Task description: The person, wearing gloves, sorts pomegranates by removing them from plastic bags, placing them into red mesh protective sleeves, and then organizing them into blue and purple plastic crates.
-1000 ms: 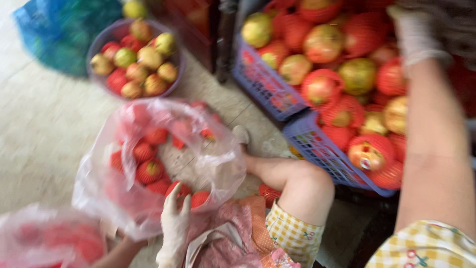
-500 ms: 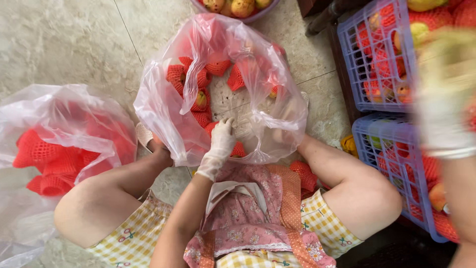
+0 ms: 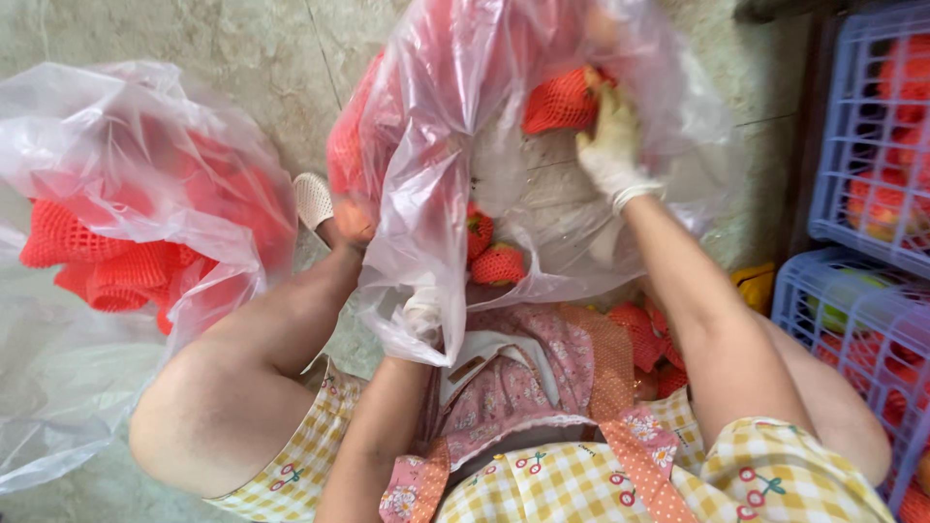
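Observation:
A clear plastic bag (image 3: 436,194) stands open on the floor between my knees, with red net-wrapped fruits (image 3: 499,263) lying at its bottom. My left hand (image 3: 421,315), in a white glove, grips the bag's near edge and is partly veiled by the plastic. My right hand (image 3: 610,145), also gloved, reaches inside the bag near its far side. Its fingers are closed on a fruit in a red foam net (image 3: 560,102).
A second clear bag (image 3: 126,194) full of red foam nets lies on the floor to the left. Two purple plastic baskets (image 3: 852,194) with netted fruit stand at the right edge. My knees, checked shorts and a pink apron fill the foreground. The floor is pale marble tile.
My right hand came from the baskets at the right into the bag with a netted fruit. My left hand shifted from inside the bag to gripping its near edge. The view tilted down.

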